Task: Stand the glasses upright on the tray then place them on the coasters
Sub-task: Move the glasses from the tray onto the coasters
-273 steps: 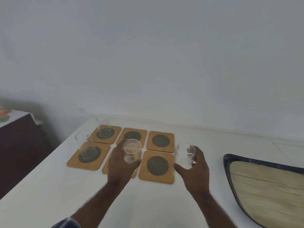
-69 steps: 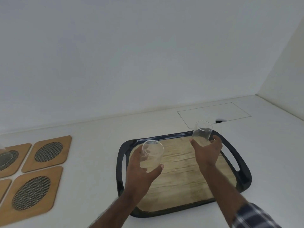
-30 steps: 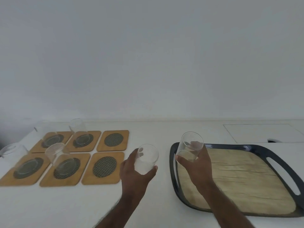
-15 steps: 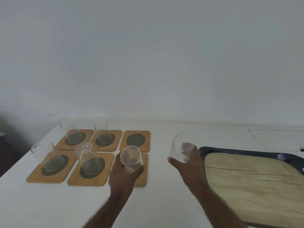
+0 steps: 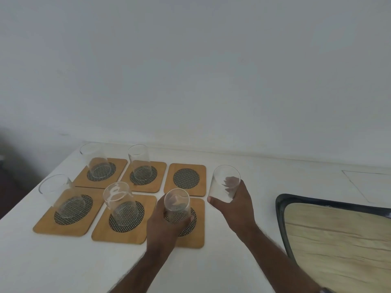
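Six wooden coasters with dark mesh centres lie in two rows on the white counter. Several clear glasses stand upright on the left ones, such as the front-middle glass (image 5: 121, 205). My left hand (image 5: 167, 225) grips a clear glass (image 5: 177, 205) over the front-right coaster (image 5: 198, 233); whether its base touches I cannot tell. My right hand (image 5: 234, 206) holds another glass (image 5: 225, 183) upright just right of the bare back-right coaster (image 5: 186, 179). The dark tray (image 5: 281, 210) with a wood-grain floor lies at the right, nothing visible on it.
A white wall rises right behind the counter. The counter's left edge (image 5: 27, 199) drops off beside the left coasters into a dark area. A square panel outline (image 5: 368, 182) is set into the counter behind the tray.
Both hands have carried their glasses left from the tray toward the coasters. The left glass has come down over the front-right coaster; the right glass has drawn nearer to the back-right one.
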Motion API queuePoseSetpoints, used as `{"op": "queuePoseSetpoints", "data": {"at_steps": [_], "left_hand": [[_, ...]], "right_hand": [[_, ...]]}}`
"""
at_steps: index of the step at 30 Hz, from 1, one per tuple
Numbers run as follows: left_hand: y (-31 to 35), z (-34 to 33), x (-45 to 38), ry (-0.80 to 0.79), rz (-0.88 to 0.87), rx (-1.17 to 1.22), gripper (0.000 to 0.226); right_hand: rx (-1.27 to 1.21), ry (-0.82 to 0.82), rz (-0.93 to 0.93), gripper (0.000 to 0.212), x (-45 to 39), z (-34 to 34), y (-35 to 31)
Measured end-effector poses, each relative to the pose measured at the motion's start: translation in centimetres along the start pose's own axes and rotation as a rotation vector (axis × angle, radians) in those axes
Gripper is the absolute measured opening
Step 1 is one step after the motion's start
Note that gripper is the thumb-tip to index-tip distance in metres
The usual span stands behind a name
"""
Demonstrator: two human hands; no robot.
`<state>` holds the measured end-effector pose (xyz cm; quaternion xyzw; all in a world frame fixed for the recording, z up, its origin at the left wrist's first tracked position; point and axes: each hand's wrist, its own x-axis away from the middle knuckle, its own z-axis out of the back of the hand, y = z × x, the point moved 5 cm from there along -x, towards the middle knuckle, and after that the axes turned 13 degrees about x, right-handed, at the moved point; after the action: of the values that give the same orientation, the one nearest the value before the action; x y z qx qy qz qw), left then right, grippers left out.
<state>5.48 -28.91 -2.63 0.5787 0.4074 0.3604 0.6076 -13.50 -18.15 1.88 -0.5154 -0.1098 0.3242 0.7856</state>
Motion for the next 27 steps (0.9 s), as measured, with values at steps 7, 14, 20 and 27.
{"op": "queuePoseSetpoints", "data": {"at_steps": [7,14,20,27], "left_hand": [[-1.4,-0.1,-0.2,-0.023,0.036,-0.079,0.067],[-2.6,-0.1,0.2,0.029,0.057,-0.215,0.08],[-2.6,-0.2,0.2,0.022,0.061,-0.249,0.082],[-2.7,-0.1,0.0,0.019,0.058,-0.249,0.081]], "right_hand": [[0.011,-0.08,-0.022,0.063,-2.2,-3.8,0.2],[0.035,-0.13,-0.001,0.062,-5.5,-7.3,-0.8],[0.084,-0.139,-0.034,0.064,-8.4,-10.1,-0.8],[0.192,-0.141,-0.053,0.079,-10.5,-12.8,0.9]]}}
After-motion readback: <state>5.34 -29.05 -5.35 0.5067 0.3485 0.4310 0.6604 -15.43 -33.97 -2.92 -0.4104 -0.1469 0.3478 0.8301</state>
